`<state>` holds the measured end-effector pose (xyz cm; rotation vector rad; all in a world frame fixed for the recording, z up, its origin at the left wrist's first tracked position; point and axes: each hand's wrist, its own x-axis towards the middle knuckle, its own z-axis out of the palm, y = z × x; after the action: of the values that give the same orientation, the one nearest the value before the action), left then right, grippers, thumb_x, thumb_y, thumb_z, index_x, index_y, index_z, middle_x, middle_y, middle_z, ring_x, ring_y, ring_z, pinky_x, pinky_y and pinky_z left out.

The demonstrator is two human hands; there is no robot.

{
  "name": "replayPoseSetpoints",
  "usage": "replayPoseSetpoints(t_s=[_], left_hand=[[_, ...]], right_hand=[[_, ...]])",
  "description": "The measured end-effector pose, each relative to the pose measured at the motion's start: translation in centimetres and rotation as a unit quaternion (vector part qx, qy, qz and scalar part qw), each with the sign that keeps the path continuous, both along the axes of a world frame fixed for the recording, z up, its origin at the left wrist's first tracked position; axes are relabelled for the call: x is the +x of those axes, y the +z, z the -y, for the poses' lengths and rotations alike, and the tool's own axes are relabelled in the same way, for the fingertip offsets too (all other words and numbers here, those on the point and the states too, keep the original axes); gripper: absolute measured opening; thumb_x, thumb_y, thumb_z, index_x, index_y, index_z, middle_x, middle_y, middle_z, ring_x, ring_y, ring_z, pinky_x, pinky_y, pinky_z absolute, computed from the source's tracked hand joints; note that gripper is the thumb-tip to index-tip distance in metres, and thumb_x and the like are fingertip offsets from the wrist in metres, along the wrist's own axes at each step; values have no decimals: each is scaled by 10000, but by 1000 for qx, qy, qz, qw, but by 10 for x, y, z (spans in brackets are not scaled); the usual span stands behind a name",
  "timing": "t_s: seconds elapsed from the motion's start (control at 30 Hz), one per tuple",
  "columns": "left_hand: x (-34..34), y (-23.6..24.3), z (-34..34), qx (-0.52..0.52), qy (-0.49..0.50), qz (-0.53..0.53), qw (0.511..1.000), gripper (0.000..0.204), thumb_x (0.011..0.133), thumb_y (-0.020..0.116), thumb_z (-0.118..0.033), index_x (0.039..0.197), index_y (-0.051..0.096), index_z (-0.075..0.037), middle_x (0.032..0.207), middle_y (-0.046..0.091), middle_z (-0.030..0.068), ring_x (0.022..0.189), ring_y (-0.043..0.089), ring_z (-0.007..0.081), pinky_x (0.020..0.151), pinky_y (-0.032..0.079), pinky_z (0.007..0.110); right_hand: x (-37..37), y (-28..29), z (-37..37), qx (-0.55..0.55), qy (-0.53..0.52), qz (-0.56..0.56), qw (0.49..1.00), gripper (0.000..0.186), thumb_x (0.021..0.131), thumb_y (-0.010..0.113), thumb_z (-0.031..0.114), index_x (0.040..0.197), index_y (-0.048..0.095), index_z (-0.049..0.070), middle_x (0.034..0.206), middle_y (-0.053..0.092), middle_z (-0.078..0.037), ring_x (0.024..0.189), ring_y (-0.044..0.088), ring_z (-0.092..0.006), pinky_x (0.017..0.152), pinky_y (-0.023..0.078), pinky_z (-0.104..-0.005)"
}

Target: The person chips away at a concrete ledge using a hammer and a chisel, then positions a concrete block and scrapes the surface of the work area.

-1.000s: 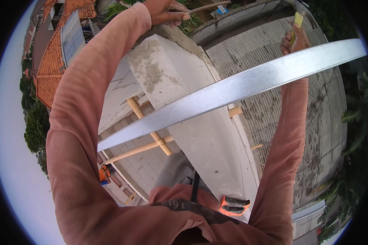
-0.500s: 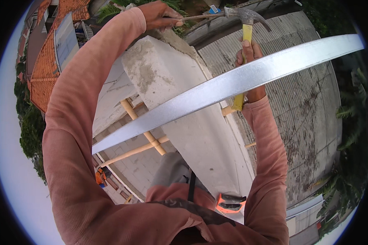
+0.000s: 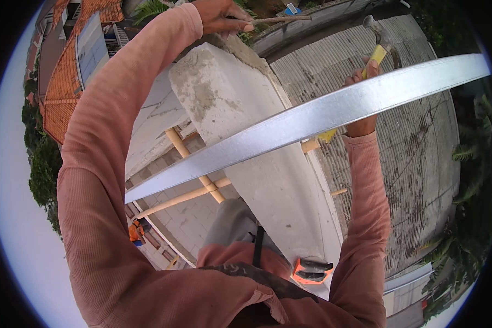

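Note:
My left hand [image 3: 222, 15] reaches to the far end of a white plastered wall top [image 3: 246, 136] and is closed on a thin wooden stick [image 3: 281, 19]. My right hand [image 3: 362, 95] grips the yellow handle of a claw hammer [image 3: 378, 41], raised on the right of the wall. A long shiny metal bar [image 3: 311, 117] crosses in front of both arms and hides part of my right hand.
An orange-and-black tool [image 3: 310, 270] hangs at my waist. Bamboo scaffold poles [image 3: 194, 164] run below the wall on the left. A grey corrugated roof [image 3: 415, 142] lies to the right, orange tiled roofs [image 3: 65, 76] far below left. A person in orange [image 3: 135, 232] stands on the ground.
The hammer swung left toward the stick half a second ago, then went back up to the right. My left hand has stayed on the stick.

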<state>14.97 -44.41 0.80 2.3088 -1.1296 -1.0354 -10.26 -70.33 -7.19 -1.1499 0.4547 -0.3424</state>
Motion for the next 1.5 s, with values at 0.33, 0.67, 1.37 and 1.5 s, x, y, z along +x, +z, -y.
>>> replayPoseSetpoints(t_s=[0.33, 0.67, 1.37, 1.5], left_hand=[[6, 9, -4, -22, -104, 52, 993, 413, 949, 625, -423, 1162, 734, -86, 966, 732, 200, 845, 702, 310, 787, 534, 398], [1, 22, 1, 40, -34, 17, 998, 408, 936, 641, -414, 1158, 736, -85, 1001, 739, 184, 882, 706, 306, 788, 540, 394], [4, 13, 0, 50, -89, 46, 994, 396, 950, 611, -407, 1134, 725, -76, 939, 727, 183, 823, 699, 291, 776, 532, 395], [7, 18, 10, 19, -92, 31, 995, 385, 953, 606, -405, 1078, 729, -63, 882, 710, 187, 767, 677, 287, 735, 519, 399]], right_hand=[[-10, 18, -16, -23, -1, -64, 998, 309, 1058, 514, 389, 1208, 563, 124, 751, 555, 16, 626, 495, -78, 588, 481, -234], [-18, 14, -19, -34, 47, -97, 994, 282, 1053, 534, 321, 1045, 634, 57, 807, 643, -18, 661, 597, -96, 559, 497, -250], [0, 12, -30, 37, 27, -78, 996, 300, 1035, 572, 367, 1103, 564, 75, 731, 529, 15, 582, 512, -93, 530, 473, -216], [1, -32, 35, -476, 0, 20, 879, 310, 1036, 576, 360, 1147, 541, 73, 730, 530, 19, 558, 498, -63, 496, 455, -191]])
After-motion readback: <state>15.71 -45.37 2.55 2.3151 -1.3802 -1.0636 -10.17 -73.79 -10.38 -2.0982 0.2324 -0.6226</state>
